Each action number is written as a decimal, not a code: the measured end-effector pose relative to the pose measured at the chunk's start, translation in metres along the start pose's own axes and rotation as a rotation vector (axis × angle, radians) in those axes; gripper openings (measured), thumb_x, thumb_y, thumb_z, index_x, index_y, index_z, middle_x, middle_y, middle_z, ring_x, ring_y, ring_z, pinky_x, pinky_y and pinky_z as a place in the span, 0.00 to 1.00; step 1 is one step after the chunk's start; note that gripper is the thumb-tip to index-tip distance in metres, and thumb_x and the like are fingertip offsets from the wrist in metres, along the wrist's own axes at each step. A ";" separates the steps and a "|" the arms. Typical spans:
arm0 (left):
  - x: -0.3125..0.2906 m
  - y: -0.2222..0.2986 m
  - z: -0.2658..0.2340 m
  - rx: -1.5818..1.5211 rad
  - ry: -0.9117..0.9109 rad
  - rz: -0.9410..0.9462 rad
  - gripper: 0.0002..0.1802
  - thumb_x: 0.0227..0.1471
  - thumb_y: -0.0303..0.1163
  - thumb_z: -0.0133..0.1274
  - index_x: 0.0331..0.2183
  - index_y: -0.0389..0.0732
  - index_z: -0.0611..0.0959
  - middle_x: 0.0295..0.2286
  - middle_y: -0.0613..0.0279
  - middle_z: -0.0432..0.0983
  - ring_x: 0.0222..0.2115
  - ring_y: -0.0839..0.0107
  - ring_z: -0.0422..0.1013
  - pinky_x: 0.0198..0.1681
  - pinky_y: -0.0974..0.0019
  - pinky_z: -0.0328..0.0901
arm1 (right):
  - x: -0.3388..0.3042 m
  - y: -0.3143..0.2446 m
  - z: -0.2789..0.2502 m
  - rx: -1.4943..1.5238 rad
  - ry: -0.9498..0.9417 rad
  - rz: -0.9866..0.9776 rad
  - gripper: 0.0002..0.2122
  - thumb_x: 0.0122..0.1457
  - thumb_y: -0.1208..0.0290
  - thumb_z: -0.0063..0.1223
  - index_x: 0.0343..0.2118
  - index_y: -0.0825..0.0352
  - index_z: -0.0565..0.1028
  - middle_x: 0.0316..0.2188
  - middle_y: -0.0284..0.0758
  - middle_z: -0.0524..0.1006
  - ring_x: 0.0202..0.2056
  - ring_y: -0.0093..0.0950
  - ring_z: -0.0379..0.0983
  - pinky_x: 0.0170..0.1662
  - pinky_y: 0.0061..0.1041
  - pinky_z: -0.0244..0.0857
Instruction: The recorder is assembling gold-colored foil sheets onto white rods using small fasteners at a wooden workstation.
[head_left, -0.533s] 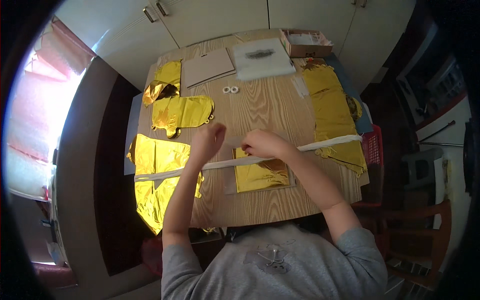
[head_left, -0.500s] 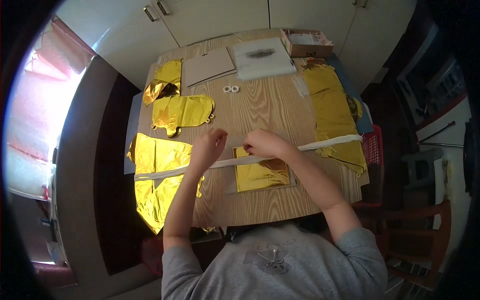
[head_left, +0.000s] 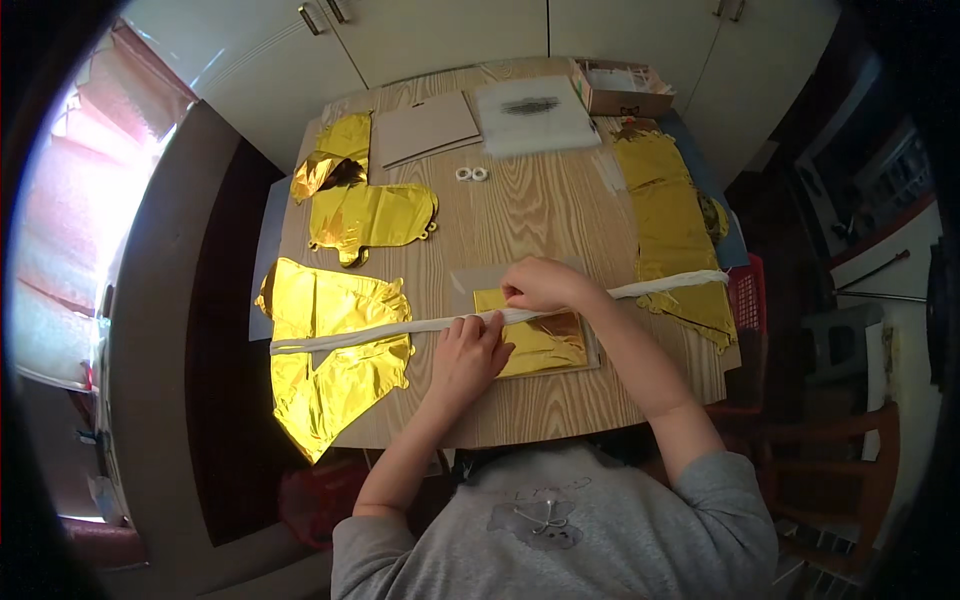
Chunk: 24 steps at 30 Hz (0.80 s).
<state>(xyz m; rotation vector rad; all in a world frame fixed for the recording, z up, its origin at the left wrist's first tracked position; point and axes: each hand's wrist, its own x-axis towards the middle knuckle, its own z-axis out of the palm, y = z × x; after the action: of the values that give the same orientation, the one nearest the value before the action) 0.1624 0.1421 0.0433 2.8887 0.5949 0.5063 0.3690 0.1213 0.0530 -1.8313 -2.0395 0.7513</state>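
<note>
A long bundle of white strings (head_left: pixel 390 332) runs across the table, over gold foil sheets at both ends and a small folded gold foil piece (head_left: pixel 545 350) in the middle. My left hand (head_left: pixel 468 358) is at the bundle just left of the folded foil, fingers bent and closed on the strings. My right hand (head_left: pixel 543 284) is close above it, over the foil's upper edge, with fingers pinched downward. What lies between those right fingertips is too small to make out. Under the folded foil, the edge of a flat board (head_left: pixel 597 357) shows.
Gold foil balloons (head_left: pixel 335 350) lie flat at the left, with more gold foil (head_left: pixel 375 215) behind. Another long gold foil (head_left: pixel 660 200) lies right. At the back are grey-brown boards (head_left: pixel 430 125), a clear plastic packet (head_left: pixel 535 135), an open box (head_left: pixel 625 100) and two small white rolls (head_left: pixel 471 174).
My left hand has come down and right from above the bundle onto the strings beside the folded foil. My right hand has moved slightly right, still pinched.
</note>
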 end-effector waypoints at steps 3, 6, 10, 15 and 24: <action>0.000 0.001 -0.002 -0.008 -0.032 -0.003 0.25 0.44 0.40 0.56 0.43 0.38 0.76 0.29 0.57 0.67 0.31 0.61 0.66 0.34 0.61 0.63 | -0.001 0.005 -0.005 0.114 0.039 -0.038 0.07 0.49 0.71 0.50 0.29 0.69 0.73 0.26 0.38 0.76 0.30 0.34 0.73 0.34 0.30 0.65; 0.002 0.001 -0.006 -0.013 -0.045 0.006 0.24 0.44 0.40 0.56 0.42 0.38 0.76 0.29 0.57 0.68 0.31 0.61 0.66 0.34 0.61 0.62 | -0.006 -0.003 -0.020 0.324 0.040 0.040 0.07 0.53 0.71 0.48 0.32 0.68 0.70 0.24 0.36 0.75 0.28 0.29 0.72 0.33 0.27 0.64; 0.013 -0.007 -0.026 -0.077 0.113 0.035 0.18 0.42 0.35 0.57 0.37 0.39 0.76 0.27 0.59 0.69 0.29 0.62 0.67 0.32 0.62 0.62 | -0.017 -0.015 -0.049 0.542 0.126 -0.010 0.06 0.56 0.71 0.45 0.35 0.67 0.67 0.21 0.30 0.71 0.25 0.21 0.66 0.30 0.22 0.60; 0.074 0.005 -0.087 0.048 0.325 -0.029 0.11 0.42 0.31 0.57 0.31 0.40 0.77 0.22 0.59 0.69 0.26 0.63 0.68 0.28 0.62 0.63 | -0.027 -0.033 -0.087 0.535 0.179 -0.130 0.06 0.56 0.73 0.46 0.35 0.66 0.67 0.20 0.25 0.67 0.23 0.16 0.60 0.28 0.17 0.57; 0.112 -0.001 -0.103 -0.855 0.058 -0.041 0.06 0.48 0.28 0.53 0.28 0.34 0.79 0.22 0.60 0.76 0.20 0.72 0.71 0.23 0.69 0.64 | -0.034 -0.034 -0.092 0.767 0.200 -0.289 0.18 0.52 0.78 0.49 0.47 0.66 0.64 0.33 0.31 0.71 0.36 0.20 0.68 0.39 0.19 0.62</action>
<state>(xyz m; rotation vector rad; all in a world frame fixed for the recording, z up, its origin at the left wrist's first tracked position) 0.2225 0.1967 0.1727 2.0536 0.3233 0.6419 0.3957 0.1031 0.1512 -1.1020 -1.5255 1.0249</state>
